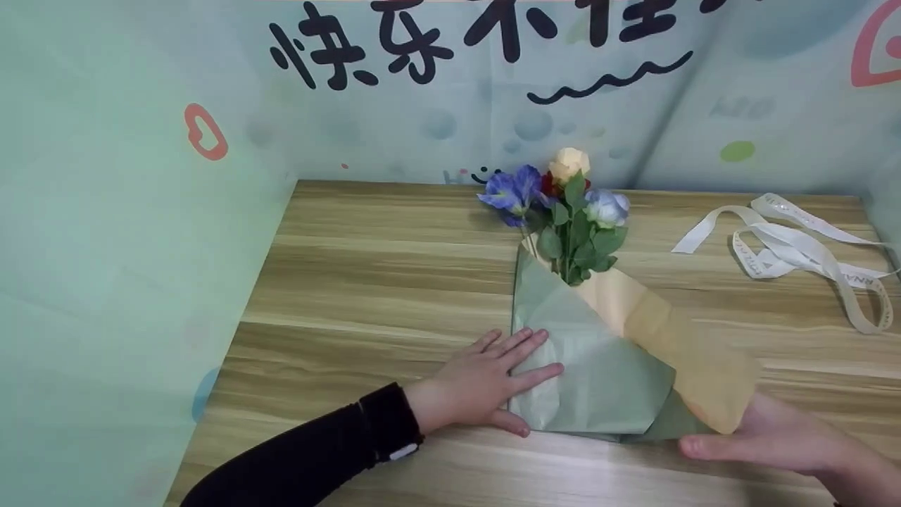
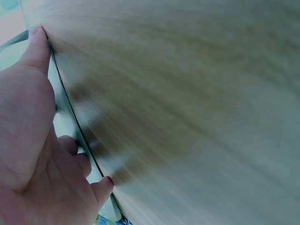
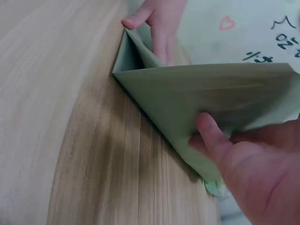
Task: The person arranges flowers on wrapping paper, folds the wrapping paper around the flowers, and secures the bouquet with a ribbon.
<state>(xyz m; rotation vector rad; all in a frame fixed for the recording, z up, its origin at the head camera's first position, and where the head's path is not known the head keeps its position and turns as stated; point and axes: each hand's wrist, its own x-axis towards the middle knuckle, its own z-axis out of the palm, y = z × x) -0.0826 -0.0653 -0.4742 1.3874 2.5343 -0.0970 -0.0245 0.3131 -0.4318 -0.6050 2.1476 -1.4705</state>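
We see a bouquet [image 1: 578, 232] lying near the middle of the wood-grained surface [image 1: 380, 282], partly inside wrapping paper [image 1: 605, 380] that is smooth and matte, sage green outside and tan within. Its right flap [image 1: 693, 352] stands folded up, tan face showing, with slanting edges and a rounded corner. Ruffled violet-blue petals [image 1: 517, 191], a layered peach bloom [image 1: 569, 164], a dark red one and a rounded pale blue bloom [image 1: 607, 208] sit above oval green leaves. The blooms point away from us towards the printed backdrop [image 1: 436, 151], leaning slightly left; the bouquet's long axis runs from near to far. Our left hand [image 1: 489, 384] lies with fingers spread across the paper's left edge. Our right hand [image 1: 788, 440] touches the flap's green side, thumb extended; we cannot tell whether its fingers pinch. Flat white ribbon [image 1: 802, 248] loops loosely at far right.
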